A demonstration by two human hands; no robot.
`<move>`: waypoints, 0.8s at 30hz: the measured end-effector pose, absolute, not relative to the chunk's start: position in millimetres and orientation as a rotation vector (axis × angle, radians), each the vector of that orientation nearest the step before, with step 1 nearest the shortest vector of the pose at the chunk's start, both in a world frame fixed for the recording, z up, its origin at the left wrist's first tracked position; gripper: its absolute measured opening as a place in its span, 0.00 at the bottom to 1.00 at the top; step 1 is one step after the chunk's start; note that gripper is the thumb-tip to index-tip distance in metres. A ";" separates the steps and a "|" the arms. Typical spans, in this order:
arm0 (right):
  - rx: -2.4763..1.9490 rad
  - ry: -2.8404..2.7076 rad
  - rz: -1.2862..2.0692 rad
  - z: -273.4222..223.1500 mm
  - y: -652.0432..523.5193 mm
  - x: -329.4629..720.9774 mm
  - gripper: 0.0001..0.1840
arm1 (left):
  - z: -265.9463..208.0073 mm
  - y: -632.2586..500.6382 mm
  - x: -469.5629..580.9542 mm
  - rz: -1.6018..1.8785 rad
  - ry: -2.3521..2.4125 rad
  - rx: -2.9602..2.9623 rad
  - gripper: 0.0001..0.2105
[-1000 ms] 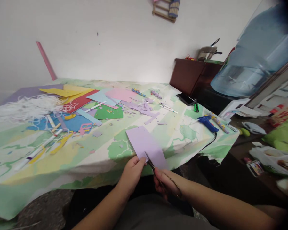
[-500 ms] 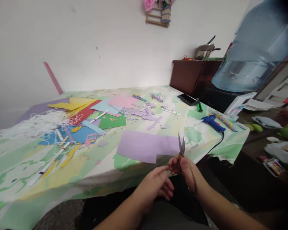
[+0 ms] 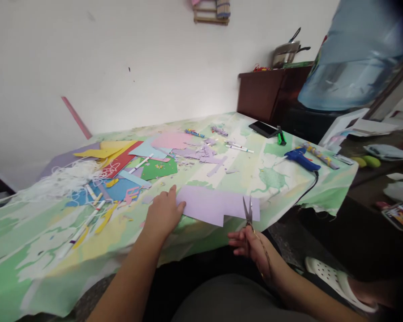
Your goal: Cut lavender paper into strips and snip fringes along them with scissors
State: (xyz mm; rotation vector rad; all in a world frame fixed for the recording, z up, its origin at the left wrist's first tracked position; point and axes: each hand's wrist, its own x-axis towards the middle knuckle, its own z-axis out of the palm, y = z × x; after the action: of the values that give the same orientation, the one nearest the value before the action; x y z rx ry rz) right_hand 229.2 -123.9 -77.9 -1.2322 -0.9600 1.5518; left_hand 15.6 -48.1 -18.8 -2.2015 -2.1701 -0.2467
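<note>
A sheet of light purple paper with a step cut into its near edge lies by the table's front edge. At its left end is my left hand, fingers apart and thumb against the paper's edge; whether it presses on the sheet I cannot tell. My right hand holds a pair of scissors by the handles. Their blades point up and away, slightly parted, over the right part of the sheet. The handles are mostly hidden by my fingers.
Left on the patterned tablecloth lie white string, coloured paper and markers. Purple scraps lie behind the sheet. A blue glue gun, a phone and a green cutter are at right. A water bottle stands beyond.
My left hand has moved away from my right hand, leftward and forward to the purple sheet's left end. The scissors stay in my right hand, a little lower in view. The camera view has shifted.
</note>
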 end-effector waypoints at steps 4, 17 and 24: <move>-0.971 -0.691 1.507 -68.2 -110.2 231.9 0.18 | -15.6 -50.3 30.1 -0.249 -2.175 -2.358 0.25; -1.467 -1.110 0.929 -46.4 -80.2 290.5 0.21 | -26.5 -67.5 85.6 -2.289 -2.473 -2.011 0.18; -1.455 -1.687 1.525 -54.7 -161.7 249.1 0.24 | -45.4 -85.0 98.3 -2.865 -2.723 -1.752 0.18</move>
State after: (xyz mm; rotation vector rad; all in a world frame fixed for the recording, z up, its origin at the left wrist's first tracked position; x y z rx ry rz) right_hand 249.1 -161.7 -54.7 -1.4555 -1.6866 1.5253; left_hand 98.3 -85.0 -45.4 -1.7522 -2.7228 -2.8655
